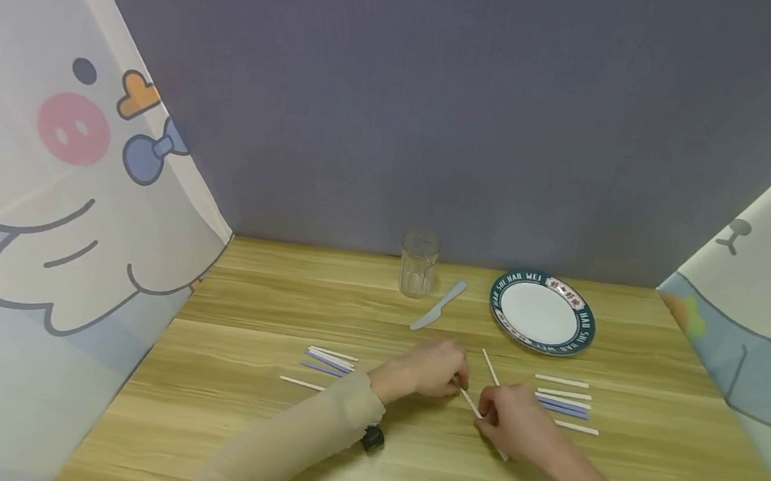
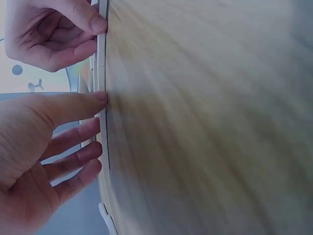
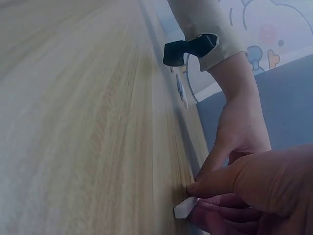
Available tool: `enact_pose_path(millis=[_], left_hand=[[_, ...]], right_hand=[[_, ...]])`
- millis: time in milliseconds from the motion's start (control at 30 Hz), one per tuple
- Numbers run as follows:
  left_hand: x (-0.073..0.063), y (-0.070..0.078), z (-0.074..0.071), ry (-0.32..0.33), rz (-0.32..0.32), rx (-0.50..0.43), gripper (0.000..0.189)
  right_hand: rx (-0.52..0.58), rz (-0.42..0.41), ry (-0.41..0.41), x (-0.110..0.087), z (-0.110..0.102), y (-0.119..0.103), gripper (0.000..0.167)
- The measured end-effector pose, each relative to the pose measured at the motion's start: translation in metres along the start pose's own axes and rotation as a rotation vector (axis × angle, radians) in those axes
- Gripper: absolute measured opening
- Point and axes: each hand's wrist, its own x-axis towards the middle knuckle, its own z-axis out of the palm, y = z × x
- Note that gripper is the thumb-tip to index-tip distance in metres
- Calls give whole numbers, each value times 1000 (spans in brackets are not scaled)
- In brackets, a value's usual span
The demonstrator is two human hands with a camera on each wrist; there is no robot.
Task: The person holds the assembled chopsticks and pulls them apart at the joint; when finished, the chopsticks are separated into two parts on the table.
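Observation:
In the head view my left hand point(image 1: 427, 367) and my right hand point(image 1: 520, 421) are low over the middle of the wooden table. Between them lies a slim white stick point(image 1: 470, 403), slanting down to the right. My left fingers pinch its upper end and my right thumb and fingers pinch its lower end. A second white stick point(image 1: 490, 367) runs partly hidden beneath the right hand. The left wrist view has both thumbs against the white stick point(image 2: 101, 58), close to the tabletop. Seen from the right wrist, the blunt end of a white stick point(image 3: 184, 208) sits by my right fingertips.
Several white and purple sticks lie left point(image 1: 328, 359) and right point(image 1: 563, 402) of the hands. Behind stand a clear glass point(image 1: 419, 265), a pale plastic knife point(image 1: 440, 305) and a green-rimmed plate point(image 1: 584, 321). A dark partition point(image 1: 439, 122) closes the table's back.

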Motion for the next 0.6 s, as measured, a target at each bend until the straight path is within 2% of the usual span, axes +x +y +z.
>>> enact_pose_path(millis=[167,300,400,500,600], left_hand=[[-1,-3,-2,0,27,-18,8],[-9,-10,-9,34,57,-131,5],[-19,-14,-17,105,57,-239,4],[-29,-13,-25,197,39,-315,5],[-36,-10,-33,287,45,-332,3]], right_hand=[[-22,-23,24,4,-3,1,19],[-106,-44,108,10,-16,-3,16],[-179,-100,196,14,-28,-7,14],[-219,-197,279,18,-36,-10,13],[-220,-262,310,23,-41,-13,12]])
